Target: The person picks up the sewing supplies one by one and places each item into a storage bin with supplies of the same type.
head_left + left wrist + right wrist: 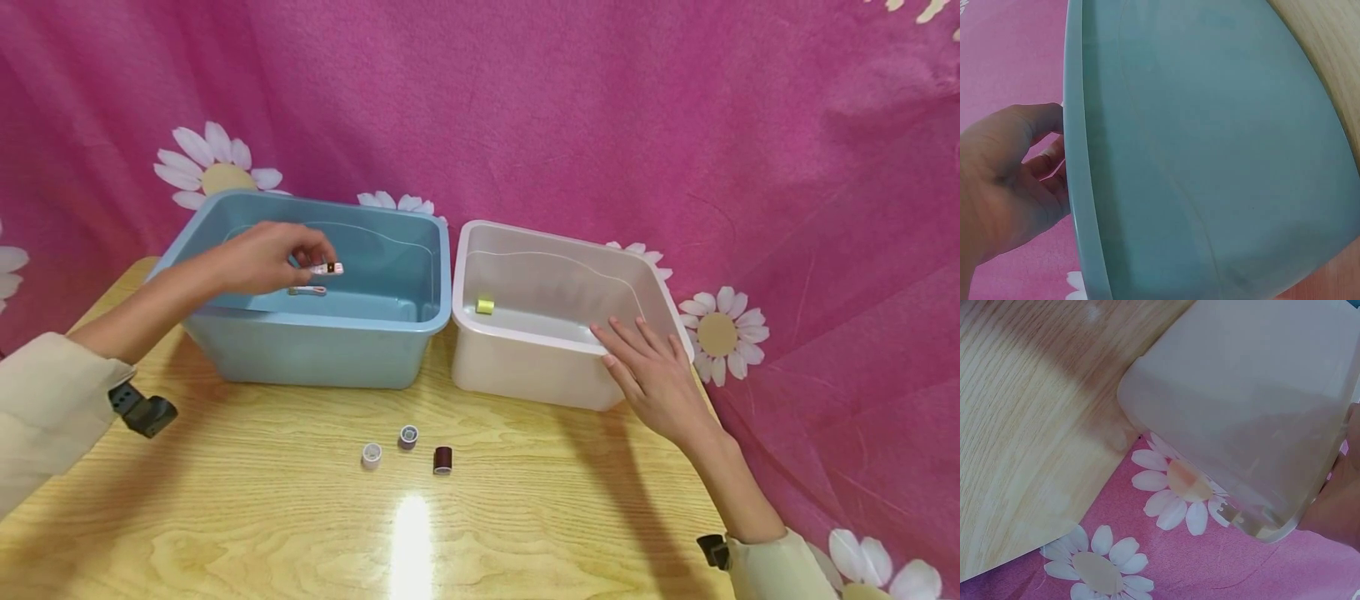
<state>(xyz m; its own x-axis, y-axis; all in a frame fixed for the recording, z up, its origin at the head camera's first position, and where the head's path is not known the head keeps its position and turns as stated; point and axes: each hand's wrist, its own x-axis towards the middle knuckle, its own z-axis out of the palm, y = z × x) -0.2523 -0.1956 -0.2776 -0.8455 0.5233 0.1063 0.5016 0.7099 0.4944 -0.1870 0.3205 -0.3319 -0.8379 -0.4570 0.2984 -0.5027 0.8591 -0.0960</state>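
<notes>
Left hand (279, 258): pinching a small white piece with a dark band (330, 268) between thumb and fingers, over the cavity of the blue bin (322, 350). Wrist cam can't confirm the grip; bin wall hides the fingertips. Right hand (656, 379): holding nothing, fingers spread over the near rim of the pale bin (532, 367); can't tell if it's bearing on it.

Just below left hand, inside blue: a slim light piece with a reddish edge (307, 291). Left of right hand, inside pale: yellow-green spool (485, 307). Between hands, nearer the wearer: white-ended spool (371, 455), greyish spool (408, 437), dark brown spool (443, 460) on the table (525, 517).

My take: keep the pinch light, wrist clear of blue's near rim, piece low before any release. Right: no pushing on that rim.
</notes>
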